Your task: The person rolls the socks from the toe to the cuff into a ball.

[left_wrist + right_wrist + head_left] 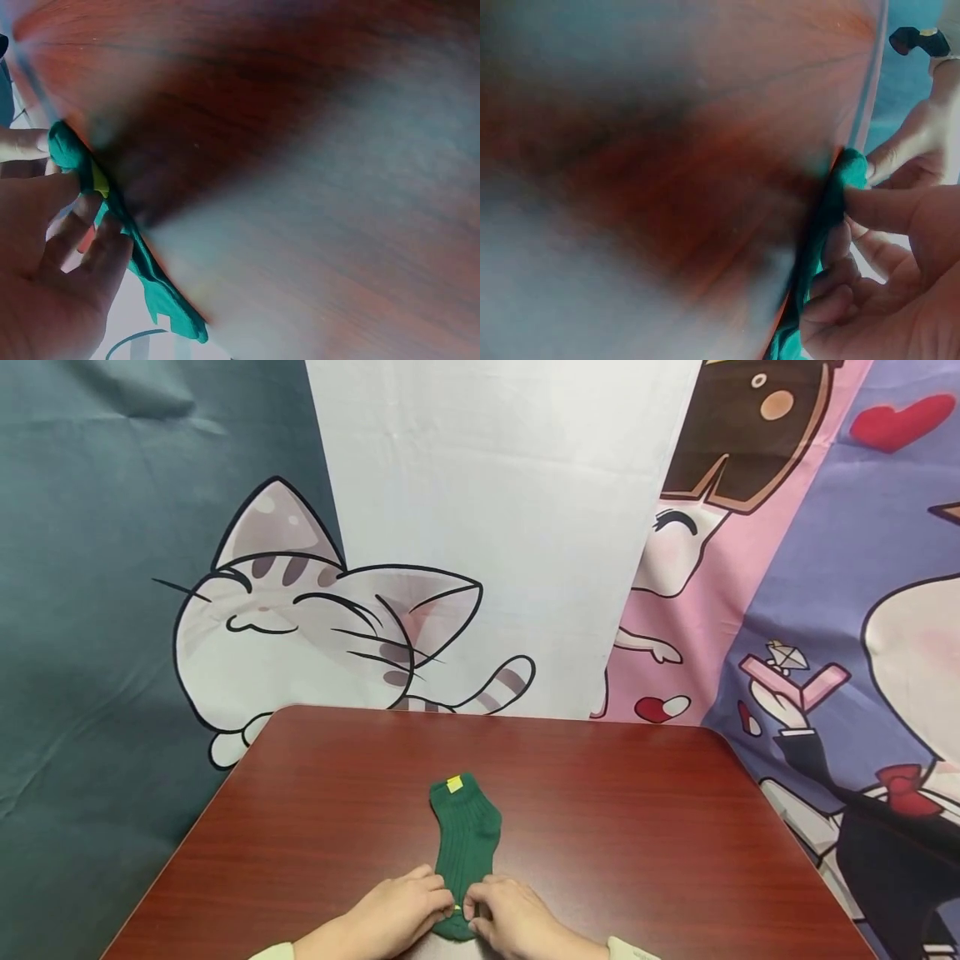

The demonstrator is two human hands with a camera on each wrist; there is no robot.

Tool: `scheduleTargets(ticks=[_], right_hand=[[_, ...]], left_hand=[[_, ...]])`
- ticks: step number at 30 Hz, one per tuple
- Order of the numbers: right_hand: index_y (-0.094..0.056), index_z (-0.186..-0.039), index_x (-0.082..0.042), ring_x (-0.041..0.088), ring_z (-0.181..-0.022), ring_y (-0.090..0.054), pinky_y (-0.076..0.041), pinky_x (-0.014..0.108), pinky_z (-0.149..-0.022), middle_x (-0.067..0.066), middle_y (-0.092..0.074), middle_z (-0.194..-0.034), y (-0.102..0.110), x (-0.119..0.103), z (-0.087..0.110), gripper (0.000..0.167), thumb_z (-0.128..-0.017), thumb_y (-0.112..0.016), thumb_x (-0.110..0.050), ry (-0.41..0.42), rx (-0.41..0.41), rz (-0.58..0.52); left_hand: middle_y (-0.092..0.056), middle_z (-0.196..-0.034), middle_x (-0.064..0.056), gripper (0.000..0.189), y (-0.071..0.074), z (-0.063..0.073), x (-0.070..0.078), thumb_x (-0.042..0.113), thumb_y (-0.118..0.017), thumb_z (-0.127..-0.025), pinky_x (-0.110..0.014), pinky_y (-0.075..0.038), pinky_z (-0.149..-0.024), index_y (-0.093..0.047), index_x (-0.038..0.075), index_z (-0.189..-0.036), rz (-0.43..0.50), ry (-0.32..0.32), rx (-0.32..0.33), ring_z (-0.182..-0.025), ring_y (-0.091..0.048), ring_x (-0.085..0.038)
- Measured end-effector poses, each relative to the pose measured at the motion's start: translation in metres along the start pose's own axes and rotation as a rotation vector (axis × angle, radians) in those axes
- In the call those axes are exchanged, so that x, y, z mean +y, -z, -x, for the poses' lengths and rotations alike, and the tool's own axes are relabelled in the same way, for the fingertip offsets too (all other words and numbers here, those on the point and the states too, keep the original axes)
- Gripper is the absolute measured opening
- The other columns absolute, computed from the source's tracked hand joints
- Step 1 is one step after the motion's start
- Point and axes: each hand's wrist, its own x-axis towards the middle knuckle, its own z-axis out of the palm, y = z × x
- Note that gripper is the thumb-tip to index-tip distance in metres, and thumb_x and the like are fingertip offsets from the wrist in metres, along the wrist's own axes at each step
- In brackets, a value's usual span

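Note:
A dark green ribbed sock (467,843) lies lengthwise on the table, its cuff pointing away and a small yellow tag (455,785) on the cuff. My left hand (401,906) pinches its near end from the left, thumb against fingers on the cloth. From the right, my right hand (513,914) grips the same near end between thumb and bent forefinger. A yellow patch (100,180) shows beside the left fingers in the left wrist view. The right wrist view has the sock (832,202) edge-on, with the right thumb pressed to it; the fingers partly cover the cloth.
The reddish-brown wooden table (600,810) has rounded far corners. Behind it hangs a cloth backdrop (487,485) printed with a cartoon cat and cartoon people. A dark band (919,41) shows near the left wrist in the right wrist view.

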Motion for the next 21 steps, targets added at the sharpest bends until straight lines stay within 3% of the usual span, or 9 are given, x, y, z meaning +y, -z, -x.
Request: scheduleTargets(ticks=[5, 10, 14, 21], right_hand=[[-0.075, -0.089, -0.021, -0.007, -0.068, -0.048, -0.04, 0.012, -0.059, -0.017, -0.061, -0.075, 0.0009, 0.005, 0.0043, 0.014, -0.084, -0.08, -0.009, 0.092, 0.06, 0.037], [-0.08, -0.095, -0.02, -0.008, -0.077, -0.057, -0.044, 0.01, -0.063, -0.015, -0.07, -0.085, 0.0031, 0.008, 0.0089, 0.016, -0.081, -0.084, -0.013, 0.179, 0.098, 0.097], [-0.08, -0.101, -0.02, -0.009, -0.078, -0.057, -0.044, 0.009, -0.063, -0.016, -0.071, -0.087, 0.0045, 0.007, 0.0099, 0.019, -0.082, -0.085, -0.021, 0.184, 0.09, 0.103], [-0.08, -0.106, -0.02, -0.01, -0.071, -0.051, -0.041, 0.008, -0.06, -0.016, -0.067, -0.083, 0.0024, 0.0043, 0.0094, 0.025, -0.083, -0.085, -0.027, 0.14, 0.037, 0.134]], left_hand=[[-0.062, -0.093, 0.02, 0.008, -0.0002, 0.0034, -0.0041, 0.02, -0.07, -0.096, -0.004, -0.04, -0.062, -0.072, 0.027, -0.099, -0.12, -0.099, 0.006, -0.089, -0.053, 0.003], [-0.066, -0.096, 0.016, 0.011, 0.0014, 0.0061, -0.0062, 0.027, -0.072, -0.095, -0.006, -0.046, -0.068, -0.073, 0.023, -0.105, -0.246, -0.213, 0.021, -0.091, -0.057, 0.002], [-0.066, -0.101, 0.013, 0.017, 0.0048, 0.0061, -0.0049, 0.032, -0.069, -0.097, -0.009, -0.048, -0.07, -0.072, 0.021, -0.11, -0.276, -0.234, -0.014, -0.094, -0.059, 0.0], [-0.065, -0.1, 0.012, 0.022, 0.0058, 0.0057, 0.0002, 0.036, -0.071, -0.095, -0.01, -0.048, -0.069, -0.073, 0.02, -0.11, -0.296, -0.216, -0.045, -0.093, -0.059, 0.0]])
